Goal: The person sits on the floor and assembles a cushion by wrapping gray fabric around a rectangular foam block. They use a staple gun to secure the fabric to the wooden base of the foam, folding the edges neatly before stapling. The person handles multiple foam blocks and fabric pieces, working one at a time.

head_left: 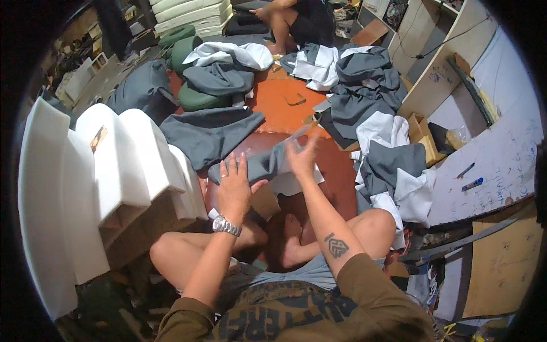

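A folded piece of grey fabric (261, 169) lies in front of me on a reddish-brown padded surface (337, 191). My left hand (232, 192) rests on its left part, palm down with the fingers spread. At the fabric's right end is my right hand (302, 161), smeared by motion, so whether its fingers grip anything cannot be made out. A pale, blurred strip shows just beyond that hand. Under the fabric's near edge, a white piece (289, 183) and a tan piece (265, 204) are partly visible.
White foam shapes (137, 159) stand at my left. Grey and white fabric piles (364, 102) line the right, beside a whiteboard-like panel (484, 165) carrying pens (472, 184). More grey fabric (211, 134) lies ahead left. Another person (285, 25) sits at the far end.
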Available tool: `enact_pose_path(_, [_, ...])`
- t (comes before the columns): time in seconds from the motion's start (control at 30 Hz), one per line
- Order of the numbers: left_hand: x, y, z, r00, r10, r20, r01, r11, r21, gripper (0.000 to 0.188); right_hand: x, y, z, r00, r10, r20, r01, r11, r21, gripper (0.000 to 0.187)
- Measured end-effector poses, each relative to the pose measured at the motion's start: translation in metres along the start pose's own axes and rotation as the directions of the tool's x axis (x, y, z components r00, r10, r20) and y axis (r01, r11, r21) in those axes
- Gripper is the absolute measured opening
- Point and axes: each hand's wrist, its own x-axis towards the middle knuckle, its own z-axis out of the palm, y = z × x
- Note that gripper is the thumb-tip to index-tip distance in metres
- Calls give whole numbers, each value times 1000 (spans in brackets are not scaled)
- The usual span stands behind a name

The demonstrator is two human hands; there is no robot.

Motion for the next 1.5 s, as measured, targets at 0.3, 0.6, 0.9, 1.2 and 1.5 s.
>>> enact_pose_path(0.3, [-14,22,0,997,38,-74,-40,999,-29,104,-107,-30,-72,351,466,812,-933,250,260,80])
enact_pose_path(0.6, [11,-2,5,996,78,31,-78,997,2,106,-62,-29,-46,747,21,665,-471,723,506,45])
enact_pose_path(0.9, [44,-70,17,984,2,180,124,719,-684,79,-46,-37,-24,842,3,540,-359,750,556,27])
enact_pose_path(1.2, [108,-101,-9,920,-4,391,255,763,-594,58,-83,-40,-36,878,-87,471,-183,848,498,18])
enact_pose_path(1.5, [161,-19,30,199,311,929,-2,949,-317,97,-120,-25,-81,820,-377,430,169,878,447,20])
